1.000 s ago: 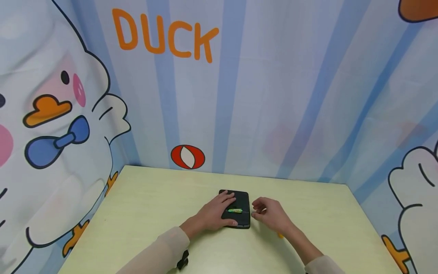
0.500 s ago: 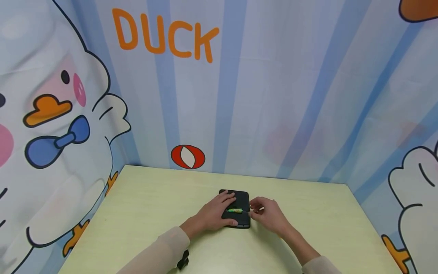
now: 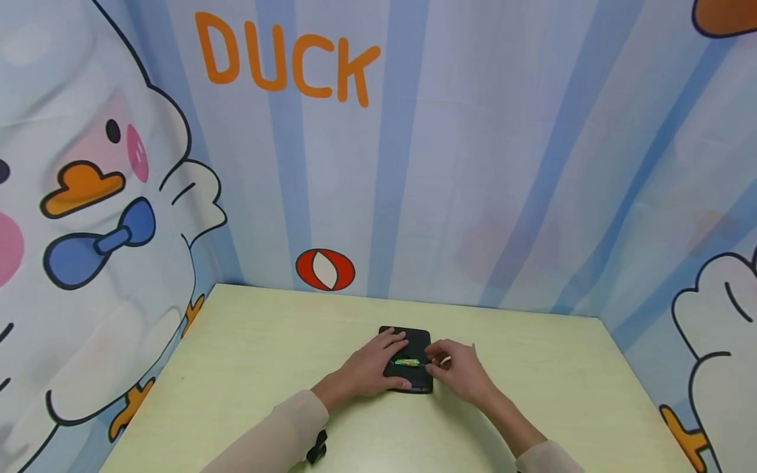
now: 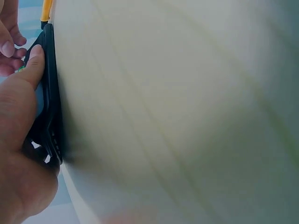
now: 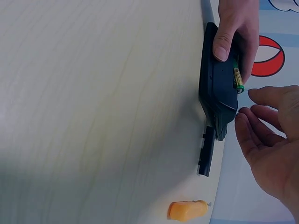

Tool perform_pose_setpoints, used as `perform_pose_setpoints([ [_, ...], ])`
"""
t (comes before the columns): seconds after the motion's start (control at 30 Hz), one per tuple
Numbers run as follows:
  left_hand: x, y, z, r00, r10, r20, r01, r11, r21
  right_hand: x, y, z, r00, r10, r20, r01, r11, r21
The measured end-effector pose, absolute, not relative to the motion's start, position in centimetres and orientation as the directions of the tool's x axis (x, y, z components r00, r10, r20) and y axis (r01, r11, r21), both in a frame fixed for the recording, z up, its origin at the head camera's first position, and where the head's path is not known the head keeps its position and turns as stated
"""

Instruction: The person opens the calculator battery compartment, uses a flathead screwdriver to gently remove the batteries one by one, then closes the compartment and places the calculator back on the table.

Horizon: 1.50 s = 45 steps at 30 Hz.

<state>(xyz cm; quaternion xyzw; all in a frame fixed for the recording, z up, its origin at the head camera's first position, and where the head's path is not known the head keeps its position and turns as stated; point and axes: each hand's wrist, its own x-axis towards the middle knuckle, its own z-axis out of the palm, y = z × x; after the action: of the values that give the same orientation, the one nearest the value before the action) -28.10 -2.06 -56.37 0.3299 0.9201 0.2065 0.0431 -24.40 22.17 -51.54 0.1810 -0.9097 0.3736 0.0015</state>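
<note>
A flat black device lies on the table with a green-and-yellow battery in a groove across its upper face. My left hand rests over the device's left half, fingers stretched across it and thumb along the near edge. At the device's right edge is my right hand, its fingers bent and their tips right by the battery's end. In the right wrist view a small dark spot shows between those fingertips; I cannot tell whether they pinch something. The battery's end faces the right hand there.
A narrow black strip lies on the table beside the device in the right wrist view. Further along is a small orange object with a thin tip. Behind the pale table hangs a printed duck curtain.
The right hand has shifted left, from beside the device to over its right edge near the battery. The left hand, device and battery have stayed where they were.
</note>
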Motion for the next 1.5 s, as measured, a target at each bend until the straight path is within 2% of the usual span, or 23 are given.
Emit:
perform_pose_setpoints([
  [0.6,-28.0,-1.9,-56.4,-0.775,0.629,0.054,0.592,0.694,0.410,-24.1,21.0,-51.9,-0.903,-0.375,0.210,-0.421,0.675,-0.606],
  [0.93,-28.0,-2.1,-55.8,-0.772,0.633,0.056,0.596,0.691,0.409,-24.3,20.0,-51.9,-0.898,-0.385,0.213,-0.438,0.736,-0.516],
  [1.5,-28.1,-2.1,-55.9,-0.767,0.639,0.057,0.607,0.694,0.388,-24.8,19.3,-51.8,-0.881,-0.424,0.211,-0.473,0.763,-0.440],
])
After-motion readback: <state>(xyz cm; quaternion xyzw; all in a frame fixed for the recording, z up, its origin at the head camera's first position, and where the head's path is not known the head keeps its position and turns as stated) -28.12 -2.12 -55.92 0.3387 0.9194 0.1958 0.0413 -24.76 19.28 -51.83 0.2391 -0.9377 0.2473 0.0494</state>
